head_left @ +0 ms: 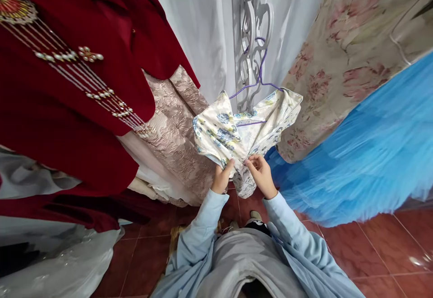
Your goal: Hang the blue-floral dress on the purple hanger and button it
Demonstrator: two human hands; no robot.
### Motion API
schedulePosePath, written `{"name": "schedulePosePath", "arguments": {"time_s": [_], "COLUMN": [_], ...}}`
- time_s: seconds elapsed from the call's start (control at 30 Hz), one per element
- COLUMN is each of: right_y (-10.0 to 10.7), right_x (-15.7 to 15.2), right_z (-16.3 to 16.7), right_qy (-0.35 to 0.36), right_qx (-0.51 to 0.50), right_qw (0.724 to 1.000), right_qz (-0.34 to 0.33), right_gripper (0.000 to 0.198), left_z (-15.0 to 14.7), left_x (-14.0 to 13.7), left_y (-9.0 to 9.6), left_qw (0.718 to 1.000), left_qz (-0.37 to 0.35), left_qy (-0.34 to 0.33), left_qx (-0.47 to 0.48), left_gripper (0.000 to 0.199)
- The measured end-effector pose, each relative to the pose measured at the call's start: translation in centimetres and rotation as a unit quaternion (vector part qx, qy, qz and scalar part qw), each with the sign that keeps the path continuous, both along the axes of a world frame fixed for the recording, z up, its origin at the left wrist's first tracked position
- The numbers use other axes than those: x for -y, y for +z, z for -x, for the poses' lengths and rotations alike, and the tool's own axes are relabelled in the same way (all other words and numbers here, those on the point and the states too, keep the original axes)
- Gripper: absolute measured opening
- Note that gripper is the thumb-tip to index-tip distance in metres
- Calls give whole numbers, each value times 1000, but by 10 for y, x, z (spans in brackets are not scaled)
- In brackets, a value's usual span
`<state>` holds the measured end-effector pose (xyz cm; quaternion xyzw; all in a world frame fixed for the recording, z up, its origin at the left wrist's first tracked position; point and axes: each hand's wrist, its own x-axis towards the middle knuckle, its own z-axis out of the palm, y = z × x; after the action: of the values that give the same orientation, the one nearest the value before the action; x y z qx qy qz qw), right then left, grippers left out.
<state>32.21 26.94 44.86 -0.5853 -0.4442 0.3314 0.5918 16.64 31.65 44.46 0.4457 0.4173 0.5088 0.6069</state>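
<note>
A white garment with blue flowers (216,131) hangs in front of me on a purple hanger (260,74), whose hook catches on a white scrolled metal rack (248,22). My left hand (222,178) is closed on the garment's left side near the waist, thumb on top of the cloth. My right hand (261,174) pinches the front at the centre, where the two crossed sides meet. What exactly lies between those fingertips is too small to make out. Below the hands the garment's lower end bunches up and hangs down.
At left hang a dark red velvet garment (111,72) with strings of beads and a pink brocade garment (176,131). On the right are a beige floral curtain-like cloth (314,76) and blue tulle (355,149). White drapery (199,22) hangs behind; red tiles (372,244) cover the floor.
</note>
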Motion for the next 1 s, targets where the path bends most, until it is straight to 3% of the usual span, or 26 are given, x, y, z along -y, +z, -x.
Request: {"name": "schedulePosePath", "arguments": {"time_s": [0.1,0.23,0.37,0.43,0.53,0.63,0.7,0.77,0.83,0.9,1.0], "right_y": [4,6,-6,-13,-19,-19,-16,-13,-10,-6,-2], "right_x": [-5,-6,4,11,19,21,20,20,20,20,20], "right_z": [-5,-5,-11,-21,-37,-48,-52,-55,-59,-65,-74], "right_qy": [14,45,46,52,73,115,156,193,210,215,232], "right_qx": [60,105,128,138,135,114,91,60,26,0,-21], "right_qw": [998,993,990,987,986,984,981,977,975,974,969], "right_qz": [-8,-8,34,56,69,69,68,63,60,67,77], "right_gripper": [26,27,26,28,30,36,41,43,43,45,45], "left_z": [-3,3,13,16,12,-7,-26,-48,-67,-82,-95], "left_x": [2,1,-9,-16,-15,8,31,50,59,60,52], "left_y": [-1,2,26,44,61,47,22,-6,-27,-36,-33], "left_qw": [998,997,989,974,940,894,895,934,951,950,936], "left_qz": [-48,-58,-134,-185,-239,-273,-290,-269,-227,-205,-213], "left_qy": [15,18,57,114,242,350,315,150,48,39,79], "left_qx": [-48,-44,33,65,39,-53,-125,-179,-207,-230,-270], "left_gripper": [60,57,60,67,72,65,45,25,19,15,7]}}
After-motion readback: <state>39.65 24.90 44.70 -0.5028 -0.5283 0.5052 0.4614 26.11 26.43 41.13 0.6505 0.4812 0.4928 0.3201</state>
